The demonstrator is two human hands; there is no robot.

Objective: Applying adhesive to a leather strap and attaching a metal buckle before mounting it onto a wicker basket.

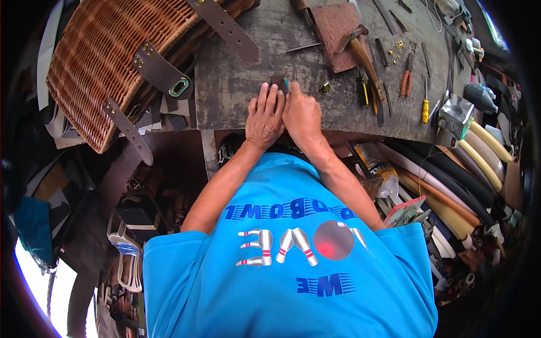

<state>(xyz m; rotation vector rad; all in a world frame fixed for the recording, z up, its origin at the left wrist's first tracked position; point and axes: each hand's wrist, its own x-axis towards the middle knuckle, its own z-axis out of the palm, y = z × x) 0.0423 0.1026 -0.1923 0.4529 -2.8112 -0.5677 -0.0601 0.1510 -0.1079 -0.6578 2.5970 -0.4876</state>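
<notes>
My left hand [265,118] lies with its fingers stretched out on a small dark brown leather piece [278,80] near the front of the worn workbench [231,79]. My right hand [301,112] is beside it, fingers curled around a small teal-coloured tool [286,83], its tip against or just over the leather. Much of the leather is hidden under my fingers. A small brass fitting [325,87] lies just to the right of my hands.
Left, a wicker basket [96,67] has leather straps with metal fittings. Right lie a hammer [363,56] on a red block [332,31], pliers [406,81], screwdrivers [425,112], punches and brass bits. A metal box [453,118] and material rolls [451,180] crowd the right edge.
</notes>
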